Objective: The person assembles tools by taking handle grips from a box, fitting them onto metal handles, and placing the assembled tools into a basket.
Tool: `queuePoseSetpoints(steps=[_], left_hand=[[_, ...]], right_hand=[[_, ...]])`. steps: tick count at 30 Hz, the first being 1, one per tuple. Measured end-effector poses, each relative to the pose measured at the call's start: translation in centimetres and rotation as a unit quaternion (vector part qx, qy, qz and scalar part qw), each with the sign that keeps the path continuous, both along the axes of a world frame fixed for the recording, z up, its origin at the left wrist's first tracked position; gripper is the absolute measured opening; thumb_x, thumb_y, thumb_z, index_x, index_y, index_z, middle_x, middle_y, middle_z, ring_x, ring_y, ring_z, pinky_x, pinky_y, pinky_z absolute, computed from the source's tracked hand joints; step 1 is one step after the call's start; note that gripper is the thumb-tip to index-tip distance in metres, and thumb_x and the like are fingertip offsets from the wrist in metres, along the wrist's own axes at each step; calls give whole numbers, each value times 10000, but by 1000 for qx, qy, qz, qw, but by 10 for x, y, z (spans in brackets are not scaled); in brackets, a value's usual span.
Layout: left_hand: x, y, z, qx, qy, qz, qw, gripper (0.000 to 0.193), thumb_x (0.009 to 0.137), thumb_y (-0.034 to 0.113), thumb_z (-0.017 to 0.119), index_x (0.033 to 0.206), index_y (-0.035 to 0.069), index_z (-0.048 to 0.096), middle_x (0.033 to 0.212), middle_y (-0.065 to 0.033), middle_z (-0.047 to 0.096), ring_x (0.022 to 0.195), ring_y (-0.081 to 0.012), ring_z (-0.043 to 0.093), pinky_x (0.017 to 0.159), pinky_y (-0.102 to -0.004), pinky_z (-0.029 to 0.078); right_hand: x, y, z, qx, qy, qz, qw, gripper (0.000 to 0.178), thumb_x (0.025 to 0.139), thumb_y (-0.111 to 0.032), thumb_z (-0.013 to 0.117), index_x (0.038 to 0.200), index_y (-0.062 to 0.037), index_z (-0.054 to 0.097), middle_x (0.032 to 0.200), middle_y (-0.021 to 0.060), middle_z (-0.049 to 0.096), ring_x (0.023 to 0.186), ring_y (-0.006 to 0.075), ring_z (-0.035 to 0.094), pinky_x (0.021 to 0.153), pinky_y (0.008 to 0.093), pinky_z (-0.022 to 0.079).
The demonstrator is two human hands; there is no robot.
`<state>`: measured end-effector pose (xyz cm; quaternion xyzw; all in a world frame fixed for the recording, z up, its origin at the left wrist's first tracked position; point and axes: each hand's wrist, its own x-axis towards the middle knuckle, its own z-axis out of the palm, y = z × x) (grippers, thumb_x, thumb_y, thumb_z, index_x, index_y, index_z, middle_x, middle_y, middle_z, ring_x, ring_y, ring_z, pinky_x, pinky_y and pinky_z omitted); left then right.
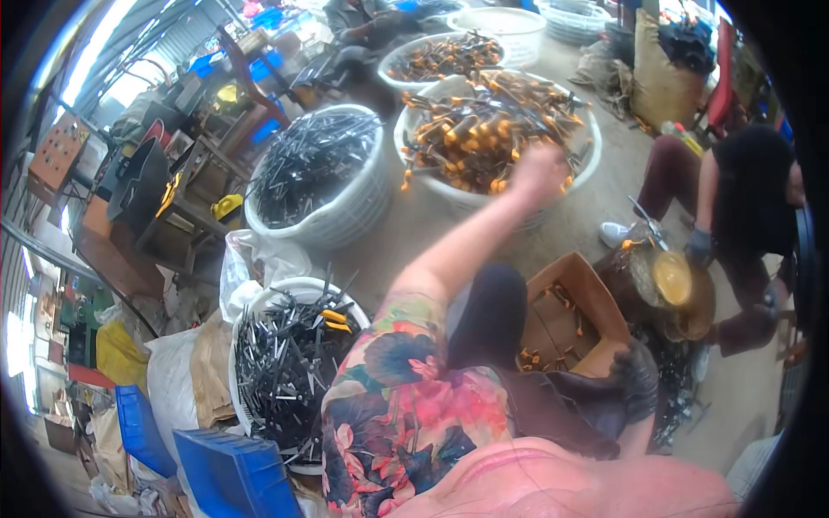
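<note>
My left arm reaches forward in a floral sleeve. My bare left hand is over the near right rim of a white basket, heaped with orange-and-black-handled hand tools. Its fingers are blurred, so I cannot see whether it holds one. Lower right, my right hand wears a black glove and is beside a cardboard box near my lap. Its fingers are curled, and what they hold, if anything, is hidden. A few orange-and-black tools lie in the box.
White baskets of dark metal pieces stand at left and near left. Another tool basket is behind. Blue bins sit lower left. At right, a seated person is by a round block with a yellow dish.
</note>
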<state>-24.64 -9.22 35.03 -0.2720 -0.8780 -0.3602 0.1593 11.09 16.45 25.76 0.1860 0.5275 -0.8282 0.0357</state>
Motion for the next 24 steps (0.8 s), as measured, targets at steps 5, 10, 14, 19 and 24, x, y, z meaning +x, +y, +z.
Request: queuePoseSetpoints(steps=[5,10,14,19,24], left_hand=[[81,61,-137,-185,-203,-155,949,281,743,249,582,917,45,667,902,-181,662,891,-358,623,821,-419,500],[102,58,-216,-102,-305,-73,944,289,784,254,592,984,61,670,954,-147,671,899,-310,639,806,-390,506],[61,20,-288,-375,-203,-85,900,310,868,246,434,881,52,676,768,-135,651,711,-228,624,668,-374,512],[90,50,-385,-90,-560,6,823,207,843,168,592,963,5,636,869,-102,651,776,-227,630,658,-347,515],[157,40,-430,-247,-682,10,688,261,825,138,631,1050,14,588,884,-110,655,759,-235,650,665,-346,543]], right_hand=[[-42,13,5,101,40,-71,992,468,886,-372,609,1224,-69,496,852,49,633,624,131,607,517,259,519],[-19,18,-6,189,-12,-71,979,371,891,-287,616,1184,-70,549,852,37,641,605,93,574,531,235,501],[-27,24,9,749,287,-6,597,334,886,-112,570,1199,3,546,1192,128,583,1097,273,550,916,377,466],[21,41,21,250,-24,-144,957,311,924,-137,553,1212,-21,551,969,54,662,815,106,609,725,233,487],[56,42,11,265,-3,-180,947,318,918,-154,573,1207,-21,562,965,59,664,804,102,612,717,237,497]])
